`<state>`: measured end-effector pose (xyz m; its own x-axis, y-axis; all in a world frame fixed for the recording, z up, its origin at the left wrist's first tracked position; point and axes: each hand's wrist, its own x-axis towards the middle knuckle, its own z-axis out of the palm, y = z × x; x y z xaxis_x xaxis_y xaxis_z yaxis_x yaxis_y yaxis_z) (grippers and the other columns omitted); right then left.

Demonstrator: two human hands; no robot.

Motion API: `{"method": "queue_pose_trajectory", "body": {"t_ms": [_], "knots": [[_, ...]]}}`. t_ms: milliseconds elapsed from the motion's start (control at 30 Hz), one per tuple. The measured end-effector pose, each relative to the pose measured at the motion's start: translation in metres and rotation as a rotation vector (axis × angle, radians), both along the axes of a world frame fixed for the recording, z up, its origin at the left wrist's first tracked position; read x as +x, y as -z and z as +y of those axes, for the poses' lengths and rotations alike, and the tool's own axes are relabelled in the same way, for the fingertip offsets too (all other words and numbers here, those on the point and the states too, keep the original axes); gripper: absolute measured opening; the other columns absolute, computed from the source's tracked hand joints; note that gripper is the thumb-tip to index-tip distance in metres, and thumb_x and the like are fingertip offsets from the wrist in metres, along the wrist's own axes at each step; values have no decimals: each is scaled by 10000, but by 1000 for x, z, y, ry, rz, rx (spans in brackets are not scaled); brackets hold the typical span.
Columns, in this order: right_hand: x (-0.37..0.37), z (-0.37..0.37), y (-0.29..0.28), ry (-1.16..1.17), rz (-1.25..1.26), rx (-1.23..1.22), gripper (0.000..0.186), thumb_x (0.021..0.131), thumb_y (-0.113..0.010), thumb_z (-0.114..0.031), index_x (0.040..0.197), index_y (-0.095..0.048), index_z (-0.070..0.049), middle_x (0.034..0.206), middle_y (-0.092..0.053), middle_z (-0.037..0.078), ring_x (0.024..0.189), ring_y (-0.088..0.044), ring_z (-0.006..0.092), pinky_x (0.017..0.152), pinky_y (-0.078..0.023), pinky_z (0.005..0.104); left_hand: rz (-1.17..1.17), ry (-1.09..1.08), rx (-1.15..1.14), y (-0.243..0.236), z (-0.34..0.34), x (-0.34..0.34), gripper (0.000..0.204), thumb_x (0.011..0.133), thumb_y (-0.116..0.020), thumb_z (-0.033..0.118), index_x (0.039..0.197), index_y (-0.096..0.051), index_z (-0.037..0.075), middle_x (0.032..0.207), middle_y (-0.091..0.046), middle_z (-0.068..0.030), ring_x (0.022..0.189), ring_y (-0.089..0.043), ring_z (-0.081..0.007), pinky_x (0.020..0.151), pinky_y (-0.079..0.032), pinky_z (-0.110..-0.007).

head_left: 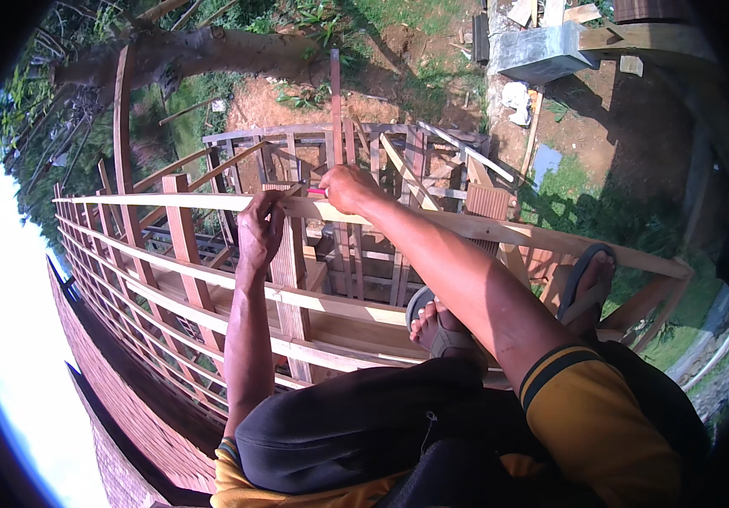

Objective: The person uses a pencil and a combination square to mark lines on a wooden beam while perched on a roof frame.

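"Where's the small red thing (318,193)?"
"In the closed right hand (350,188), by the top rail (195,201). Left hand (261,218)'s curled there, apart; can't tell its grip."
"Obstacles?"
"Grooved post (288,262) beside it, lower batten (347,306), sandaled foot (447,337)."

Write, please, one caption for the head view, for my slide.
Work on a timber frame: the left hand at a pale rail, the right hand gripping a small red object.
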<state>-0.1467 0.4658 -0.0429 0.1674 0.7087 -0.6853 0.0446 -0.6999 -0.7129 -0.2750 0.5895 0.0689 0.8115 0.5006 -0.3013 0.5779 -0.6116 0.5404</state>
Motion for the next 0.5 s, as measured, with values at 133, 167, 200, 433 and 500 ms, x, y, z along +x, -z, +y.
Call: {"method": "queue_pose_trajectory", "body": {"t_ms": [133, 167, 200, 433, 500], "knots": [[-5, 10, 15, -34, 86, -44, 352, 842, -568, -19, 1113, -746, -157, 1151, -709, 121, 1064, -672, 279, 973, -518, 367, 17, 5, 20, -1, -2, 1, 204, 871, -552, -10, 1035, -673, -6, 891, -702, -183, 829, -719, -278, 740, -551, -360], [-8, 14, 20, -55, 115, -59, 373, 833, -564, -2, 1118, -746, -160, 1147, -714, 114, 1051, -677, 265, 963, -523, 361, 16, 11, 18, -2, -2, 2, 207, 869, -551, -11, 1035, -674, -2, 884, -700, -184, 812, -717, -280, 730, -549, -363], [-10, 16, 26, -51, 112, -59, 373, 833, -564, -2, 1118, -746, -160, 1147, -714, 114, 1051, -677, 265, 963, -523, 361, 13, 15, 18, -2, -4, 3, 207, 869, -551, -11, 1035, -674, -2, 884, -700, -184, 812, -717, -280, 730, -549, -363], [-13, 26, 57, -248, 44, 17, 366, 690, -643, 3, 1005, -761, -142, 994, -738, 136, 898, -714, 310, 774, -578, 370, -11, 20, 36, 1, -4, 6, 203, 840, -549, -52, 999, -665, -4, 859, -694, -178, 779, -713, -288, 703, -546, -361], [-11, 23, 42, -247, 94, 30, 352, 691, -639, -3, 994, -764, -129, 984, -740, 133, 883, -712, 298, 770, -570, 361, -16, 26, 44, 2, -1, -3, 209, 840, -548, -48, 1004, -668, -2, 871, -697, -176, 785, -711, -283, 710, -545, -360]]}}
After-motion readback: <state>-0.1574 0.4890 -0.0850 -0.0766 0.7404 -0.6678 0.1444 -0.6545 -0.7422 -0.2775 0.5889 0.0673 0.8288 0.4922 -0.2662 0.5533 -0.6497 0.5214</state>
